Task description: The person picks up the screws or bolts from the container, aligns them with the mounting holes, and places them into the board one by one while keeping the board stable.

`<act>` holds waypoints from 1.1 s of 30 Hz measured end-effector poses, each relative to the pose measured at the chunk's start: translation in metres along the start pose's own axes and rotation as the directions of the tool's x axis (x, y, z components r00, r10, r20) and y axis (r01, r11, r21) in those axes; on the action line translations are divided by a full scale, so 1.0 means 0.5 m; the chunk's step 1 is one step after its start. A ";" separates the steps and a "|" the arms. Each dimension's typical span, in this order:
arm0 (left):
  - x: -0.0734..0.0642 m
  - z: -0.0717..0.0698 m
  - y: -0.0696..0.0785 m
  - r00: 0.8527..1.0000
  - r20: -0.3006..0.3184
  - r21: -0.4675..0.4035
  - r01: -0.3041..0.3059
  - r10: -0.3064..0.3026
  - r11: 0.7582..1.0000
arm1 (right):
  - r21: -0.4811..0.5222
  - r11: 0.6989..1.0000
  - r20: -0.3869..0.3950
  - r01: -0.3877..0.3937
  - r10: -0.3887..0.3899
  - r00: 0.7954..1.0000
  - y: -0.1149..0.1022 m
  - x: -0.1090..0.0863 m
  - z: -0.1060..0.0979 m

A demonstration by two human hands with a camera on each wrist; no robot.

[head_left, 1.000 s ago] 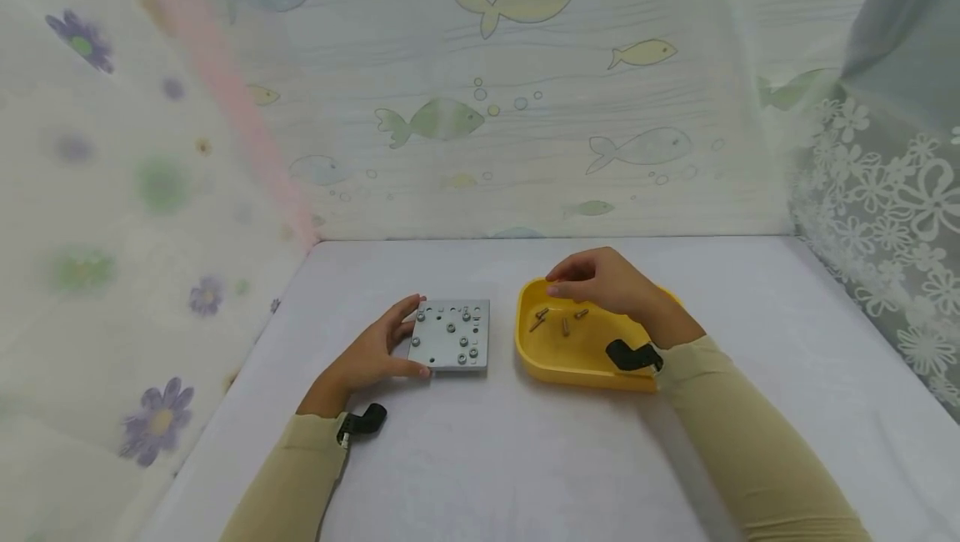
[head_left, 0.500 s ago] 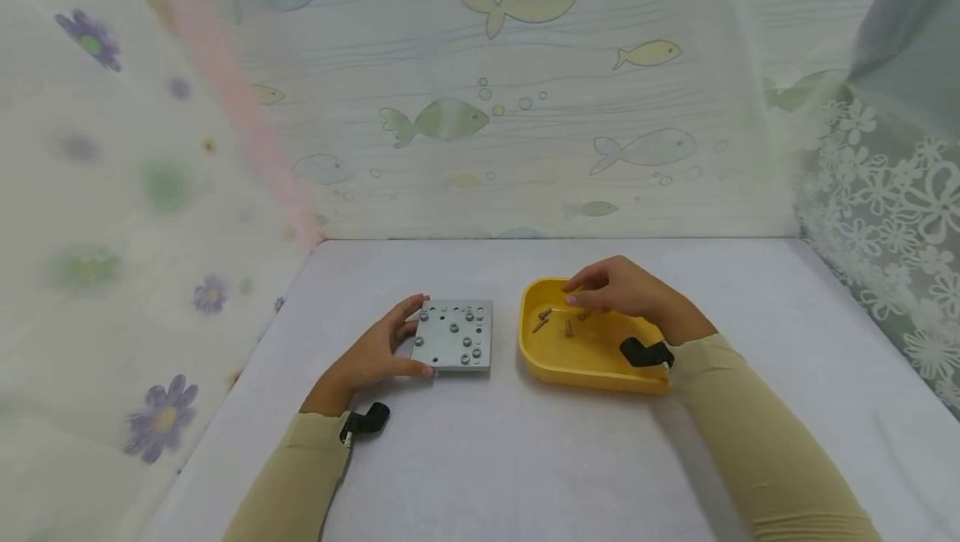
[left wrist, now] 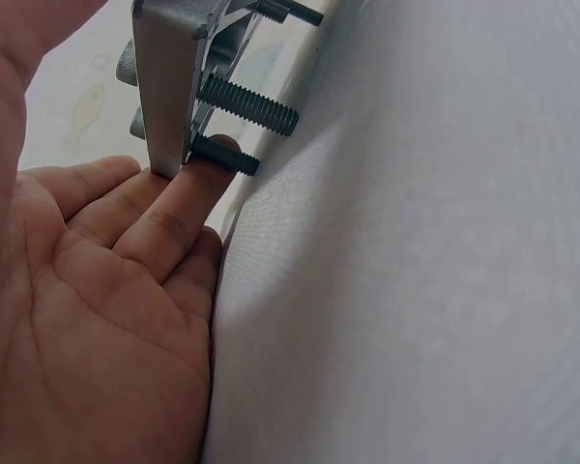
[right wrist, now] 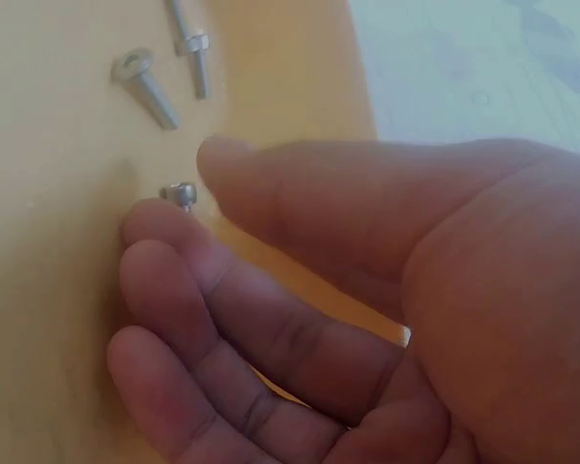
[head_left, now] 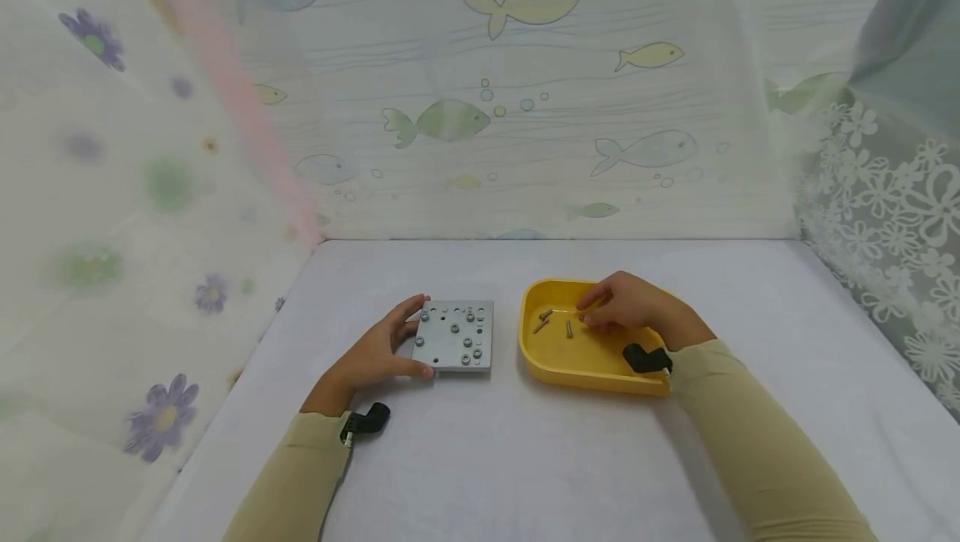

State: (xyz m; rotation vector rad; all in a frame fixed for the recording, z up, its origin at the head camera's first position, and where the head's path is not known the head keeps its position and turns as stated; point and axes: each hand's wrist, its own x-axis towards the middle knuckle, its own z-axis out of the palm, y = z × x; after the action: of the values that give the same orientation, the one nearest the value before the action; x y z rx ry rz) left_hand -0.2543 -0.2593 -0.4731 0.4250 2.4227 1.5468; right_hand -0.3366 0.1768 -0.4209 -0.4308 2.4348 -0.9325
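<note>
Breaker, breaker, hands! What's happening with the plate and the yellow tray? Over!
Left hand gripping metal plate. Right hand over yellow tray, fingers at a cap screw, no pinch showing. Three other cap screws nearby; nothing visibly blocking.

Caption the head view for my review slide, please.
The left hand holds a metal plate fitted with bolts while the right hand reaches into a yellow tray of loose bolts.

Yellow rounded plastic tray: right end partly hidden beneath the bare right hand.
Silver metal screw inside the tray: shank mostly behind a fingertip.
Square silver metal plate, left of the tray: cropped atop the left wrist view.
Bare left hand, left of the tray: thumb cropped there too.
</note>
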 end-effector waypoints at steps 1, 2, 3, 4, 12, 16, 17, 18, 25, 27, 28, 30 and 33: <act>0.000 0.000 0.000 1.000 0.001 0.000 0.000 0.000 1.000 | 0.002 1.000 0.000 -0.005 0.005 1.000 0.000 0.000 0.001; 0.000 0.000 -0.001 1.000 0.001 -0.001 0.001 -0.001 1.000 | 0.004 1.000 0.001 -0.008 0.008 1.000 0.000 0.000 0.003; 0.000 0.001 -0.001 1.000 0.002 -0.002 0.001 -0.001 1.000 | 0.007 1.000 0.000 -0.012 0.012 1.000 0.000 0.000 0.004; 0.000 0.001 -0.002 1.000 0.002 -0.005 0.001 -0.001 1.000 | 0.008 1.000 0.004 -0.009 0.009 1.000 -0.001 -0.001 0.004; 0.001 0.001 0.000 1.000 -0.005 -0.006 0.004 -0.004 1.000 | -0.044 0.998 -0.016 -0.034 0.033 0.999 -0.007 -0.003 0.009; 0.000 0.000 0.002 1.000 -0.003 -0.010 0.008 -0.008 1.000 | -0.087 0.996 -0.014 -0.019 0.018 1.000 -0.007 -0.003 0.013; -0.001 0.000 0.003 1.000 -0.003 -0.011 0.010 -0.010 1.000 | -0.102 0.995 -0.014 -0.013 0.012 1.000 -0.007 -0.002 0.013; -0.001 0.000 0.004 1.000 -0.004 -0.013 0.012 -0.012 1.000 | -0.115 0.993 -0.013 -0.007 0.006 1.000 -0.008 -0.002 0.014; -0.003 0.000 0.004 1.000 -0.004 -0.014 0.016 -0.016 1.000 | -0.150 0.988 0.017 0.034 -0.032 0.999 -0.012 -0.006 0.012; -0.002 -0.001 0.004 1.000 -0.003 -0.014 0.016 -0.016 1.000 | -0.144 0.989 0.027 0.039 -0.036 0.999 -0.010 -0.007 0.010; -0.002 0.000 0.003 1.000 -0.004 -0.013 0.015 -0.015 1.000 | -0.142 0.989 0.031 0.040 -0.036 0.999 -0.009 -0.006 0.009; -0.002 0.000 0.003 1.000 -0.003 -0.014 0.018 -0.018 1.000 | -0.138 0.990 0.041 0.041 -0.035 0.999 -0.007 -0.007 0.007; -0.002 0.000 0.001 1.000 -0.002 -0.013 0.024 -0.024 1.000 | -0.124 0.992 0.052 0.037 -0.031 0.998 -0.008 -0.009 0.004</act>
State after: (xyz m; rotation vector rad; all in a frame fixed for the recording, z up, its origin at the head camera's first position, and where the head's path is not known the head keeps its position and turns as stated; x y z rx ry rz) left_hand -0.2535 -0.2593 -0.4725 0.3903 2.4093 1.5524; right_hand -0.3313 0.1752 -0.4179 -0.5346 2.4557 -0.7763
